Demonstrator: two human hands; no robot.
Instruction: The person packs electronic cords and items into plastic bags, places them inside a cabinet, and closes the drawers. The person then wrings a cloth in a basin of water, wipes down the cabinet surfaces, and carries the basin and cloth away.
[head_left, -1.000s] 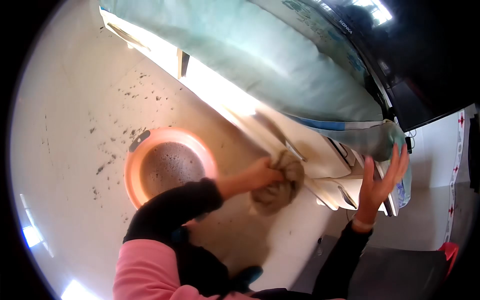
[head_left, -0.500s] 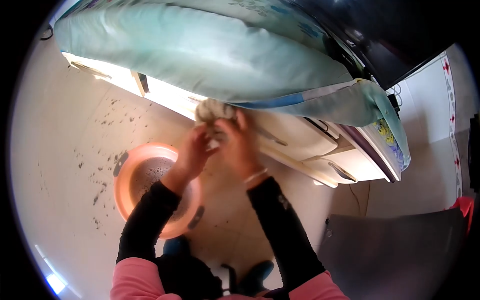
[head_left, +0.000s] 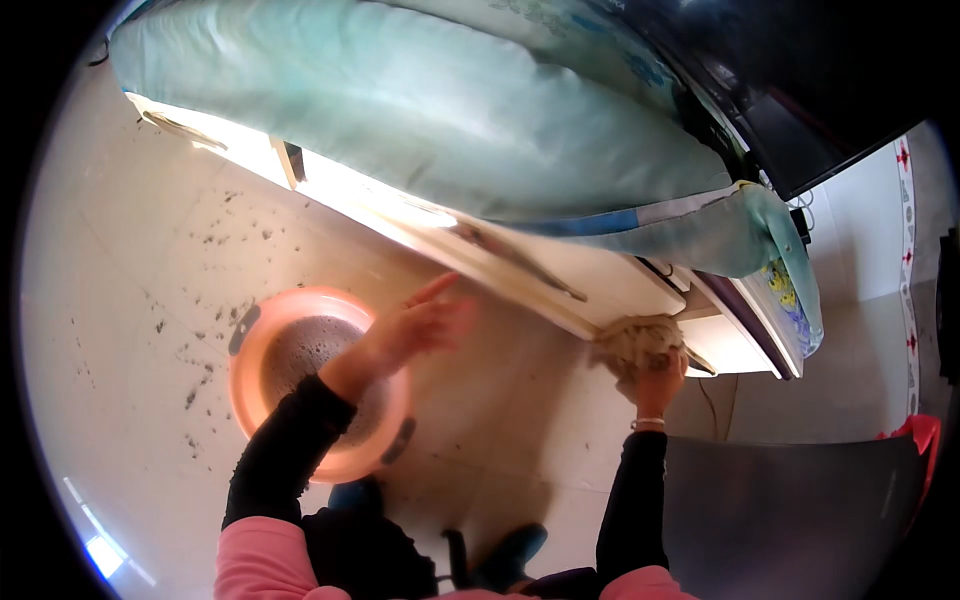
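Note:
My right hand (head_left: pixel 660 382) grips a crumpled beige cloth (head_left: pixel 636 350), pressed against the low front of the white cabinet (head_left: pixel 590 280) near its right end. My left hand (head_left: pixel 415 328) holds nothing; its fingers are apart and a little blurred, above the floor beside the right rim of the orange basin (head_left: pixel 245 385). Greyish water with bubbles (head_left: pixel 305 345) fills the basin, part of it hidden under my left forearm.
A pale green cloth cover (head_left: pixel 400 110) drapes over the cabinet top. A black screen (head_left: pixel 790 110) stands at the upper right. Dark specks (head_left: pixel 200 385) dot the floor on the left. A dark flat panel (head_left: pixel 780 500) is at the lower right, with something red (head_left: pixel 922 435) behind it.
The cloth was at both hands by the middle of the cabinet. My right hand has carried it rightward along the front, while my left hand has come away from it, with fingers spread.

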